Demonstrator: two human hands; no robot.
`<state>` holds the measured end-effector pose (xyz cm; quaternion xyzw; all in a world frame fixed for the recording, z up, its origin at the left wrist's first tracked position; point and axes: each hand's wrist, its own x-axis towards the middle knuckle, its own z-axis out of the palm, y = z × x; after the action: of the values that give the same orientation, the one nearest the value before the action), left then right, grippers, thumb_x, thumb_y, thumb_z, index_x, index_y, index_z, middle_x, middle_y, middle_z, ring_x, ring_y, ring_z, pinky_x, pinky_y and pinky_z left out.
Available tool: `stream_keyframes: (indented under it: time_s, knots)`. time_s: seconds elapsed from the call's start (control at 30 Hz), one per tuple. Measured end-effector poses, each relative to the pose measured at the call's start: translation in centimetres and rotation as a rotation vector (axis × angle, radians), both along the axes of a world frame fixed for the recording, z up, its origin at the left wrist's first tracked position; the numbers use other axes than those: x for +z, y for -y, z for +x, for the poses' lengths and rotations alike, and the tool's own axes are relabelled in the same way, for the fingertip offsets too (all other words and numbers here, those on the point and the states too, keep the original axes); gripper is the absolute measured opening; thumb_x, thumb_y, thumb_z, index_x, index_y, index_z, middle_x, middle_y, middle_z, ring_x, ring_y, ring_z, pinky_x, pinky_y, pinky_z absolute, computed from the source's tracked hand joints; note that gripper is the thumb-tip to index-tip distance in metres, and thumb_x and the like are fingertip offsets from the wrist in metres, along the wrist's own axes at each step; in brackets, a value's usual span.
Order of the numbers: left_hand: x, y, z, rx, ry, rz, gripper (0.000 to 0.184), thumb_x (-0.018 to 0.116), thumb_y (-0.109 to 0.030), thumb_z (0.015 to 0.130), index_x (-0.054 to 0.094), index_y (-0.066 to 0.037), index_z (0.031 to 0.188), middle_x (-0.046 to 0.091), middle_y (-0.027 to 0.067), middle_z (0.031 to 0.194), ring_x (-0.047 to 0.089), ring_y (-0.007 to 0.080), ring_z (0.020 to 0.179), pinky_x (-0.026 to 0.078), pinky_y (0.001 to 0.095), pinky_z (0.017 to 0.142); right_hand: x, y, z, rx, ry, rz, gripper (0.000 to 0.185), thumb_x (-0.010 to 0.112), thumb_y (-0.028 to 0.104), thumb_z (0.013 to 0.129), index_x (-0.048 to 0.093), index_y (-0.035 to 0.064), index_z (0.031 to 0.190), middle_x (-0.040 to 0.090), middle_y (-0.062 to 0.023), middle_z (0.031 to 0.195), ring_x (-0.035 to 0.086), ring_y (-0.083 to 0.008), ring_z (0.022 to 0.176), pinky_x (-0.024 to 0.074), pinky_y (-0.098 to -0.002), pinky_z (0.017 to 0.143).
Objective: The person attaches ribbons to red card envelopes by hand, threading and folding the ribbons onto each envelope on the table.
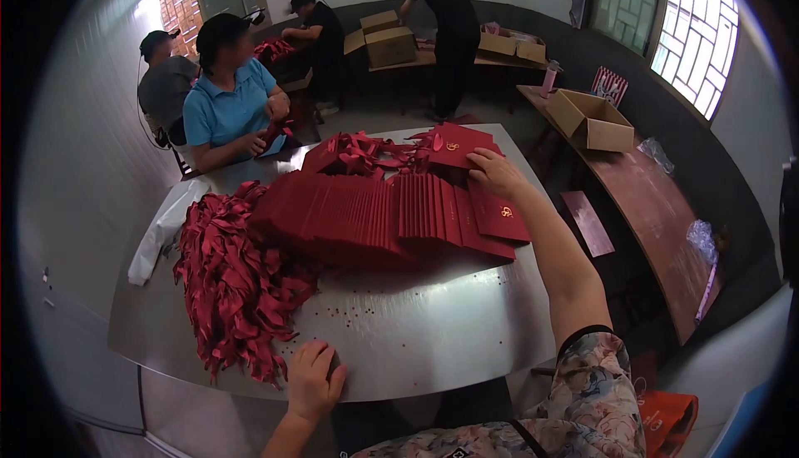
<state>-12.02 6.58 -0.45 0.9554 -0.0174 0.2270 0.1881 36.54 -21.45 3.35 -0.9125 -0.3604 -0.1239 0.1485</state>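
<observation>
My right hand [498, 174] reaches to the far right of the metal table, its fingers over a flat red gift bag [454, 143] with a gold emblem and the thumb at the bag's near edge. Below it, another red bag [502, 213] with a gold emblem lies at the right end of a long leaning row of red bags [333, 212]. My left hand [313, 380] rests on the table's near edge, fingers loosely spread and holding nothing. Beside it lies a large heap of dark red ribbons [233, 283].
More red ribbons [362, 154] lie behind the row. Small dark bits [358, 312] dot the metal tabletop [433, 325]. A co-worker in a blue shirt [229, 112] sits across at the left, handling something red. An open carton [593, 121] stands on the right-hand bench [641, 191].
</observation>
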Motion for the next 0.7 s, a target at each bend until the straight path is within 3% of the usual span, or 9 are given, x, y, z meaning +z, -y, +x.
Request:
stream_keyframes:
  time_s: [0.13, 0.2, 0.3, 0.37, 0.5, 0.7]
  knots:
    - [0.4, 0.1, 0.0, 0.008, 0.010, 0.003, 0.036, 0.072, -0.022, 0.079, 0.065, 0.003, 0.102, 0.061, 0.0184, 0.111, 0.058, 0.0400, 0.106, 0.047, 0.0465, 0.093, 0.8, 0.9, -2.8, -0.056, 0.131, 0.071, 0.046, 0.056, 0.035, 0.097, 0.056, 0.0102, 0.136, 0.052, -0.0137, 0.144, 0.050, -0.0329, 0.131, 0.0419, -0.0441, 0.107]
    - [0.4, 0.2, 0.0, 0.011, 0.018, -0.011, 0.035, 0.072, -0.023, 0.079, 0.065, 0.003, 0.102, 0.061, 0.0185, 0.110, 0.058, 0.0401, 0.106, 0.047, 0.0463, 0.093, 0.9, 1.3, -5.4, -0.015, 0.133, 0.336, 0.041, 0.060, 0.029, 0.096, 0.060, 0.0085, 0.131, 0.058, -0.0154, 0.135, 0.056, -0.0347, 0.122, 0.0460, -0.0436, 0.102]
    - [0.3, 0.3, -0.1, 0.008, 0.032, -0.024, 0.034, 0.072, -0.023, 0.079, 0.065, 0.003, 0.101, 0.061, 0.0188, 0.110, 0.058, 0.0403, 0.105, 0.047, 0.0459, 0.092, 1.8, 1.9, -12.2, 0.051, 0.138, 0.437, 0.035, 0.062, 0.023, 0.094, 0.063, 0.0068, 0.125, 0.063, -0.0159, 0.124, 0.061, -0.0360, 0.113, 0.0490, -0.0426, 0.097]
    - [0.2, 0.3, 0.0, -0.002, 0.044, -0.021, 0.034, 0.072, -0.023, 0.079, 0.065, 0.003, 0.100, 0.061, 0.0189, 0.110, 0.058, 0.0403, 0.104, 0.047, 0.0457, 0.092, 1.6, 2.1, -17.4, 0.077, 0.123, 0.428, 0.031, 0.065, 0.020, 0.092, 0.065, 0.0063, 0.119, 0.066, -0.0155, 0.117, 0.062, -0.0355, 0.110, 0.0490, -0.0425, 0.096]
    - [0.2, 0.5, -0.1, -0.004, 0.048, -0.028, 0.033, 0.072, -0.024, 0.079, 0.065, 0.002, 0.099, 0.061, 0.0189, 0.108, 0.058, 0.0399, 0.103, 0.047, 0.0459, 0.090, 0.6, 2.3, -25.1, 0.246, 0.311, 0.211, 0.031, 0.068, 0.018, 0.089, 0.065, 0.0023, 0.116, 0.065, -0.0160, 0.118, 0.062, -0.0328, 0.109, 0.0481, -0.0429, 0.094]
    - [-0.3, 0.5, -0.2, -0.003, 0.087, 0.030, 0.033, 0.071, -0.025, 0.081, 0.064, 0.002, 0.099, 0.061, 0.0188, 0.107, 0.057, 0.0397, 0.102, 0.047, 0.0468, 0.090, -2.7, 1.2, -27.1, 0.317, 0.279, 0.147, 0.028, 0.066, 0.017, 0.089, 0.065, 0.0016, 0.112, 0.064, -0.0157, 0.116, 0.063, -0.0318, 0.105, 0.0483, -0.0418, 0.092]
